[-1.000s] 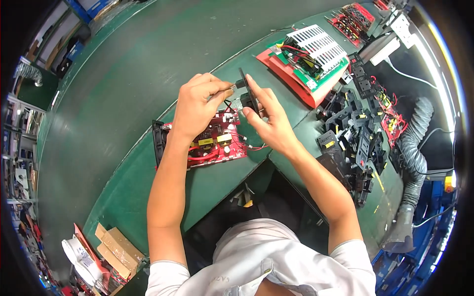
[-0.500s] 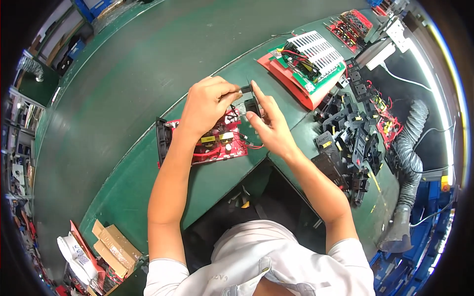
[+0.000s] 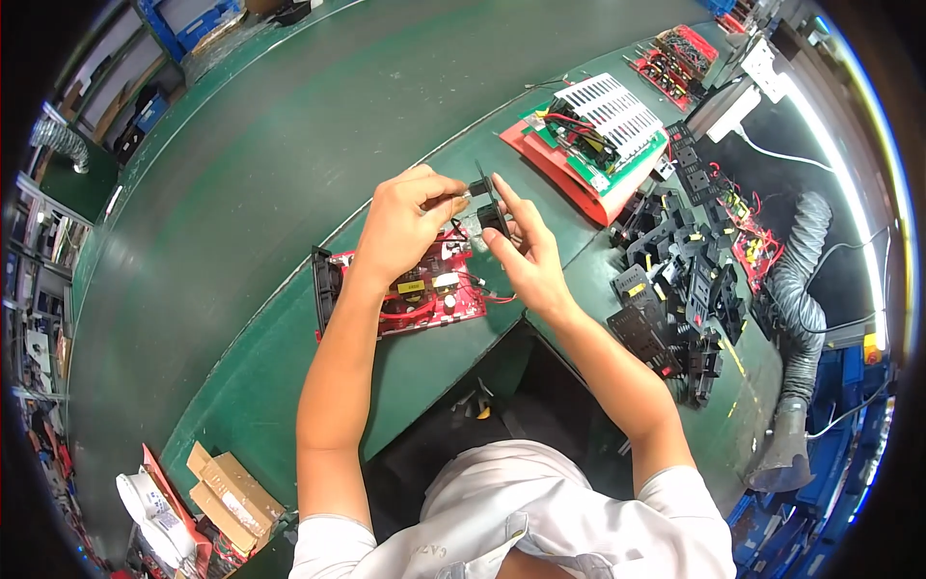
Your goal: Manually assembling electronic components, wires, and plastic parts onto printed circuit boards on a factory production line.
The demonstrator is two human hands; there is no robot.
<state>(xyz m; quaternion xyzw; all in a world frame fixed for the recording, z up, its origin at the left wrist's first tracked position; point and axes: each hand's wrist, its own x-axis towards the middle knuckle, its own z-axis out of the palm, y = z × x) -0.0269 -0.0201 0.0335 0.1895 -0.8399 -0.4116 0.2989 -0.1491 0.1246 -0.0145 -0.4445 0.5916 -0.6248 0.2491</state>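
A red circuit board [image 3: 424, 301] with wires lies on the green workbench [image 3: 289, 386] in front of me. Above its right end my left hand [image 3: 400, 227] pinches a small connector at its fingertips. My right hand [image 3: 526, 253] holds a small black plastic part [image 3: 492, 214] upright, touching the left hand's fingers. Thin wires run from the board up toward both hands.
A green board with a white finned heatsink [image 3: 603, 125] rests on a red tray at the back right. A heap of several black plastic parts [image 3: 675, 280] lies to the right. A grey corrugated hose [image 3: 801, 289] runs along the right edge. Cardboard boxes [image 3: 227, 487] sit lower left.
Both hands have stayed over the board's right end, working the black part and the connector together; the right hand's fingers have shifted slightly around the part.
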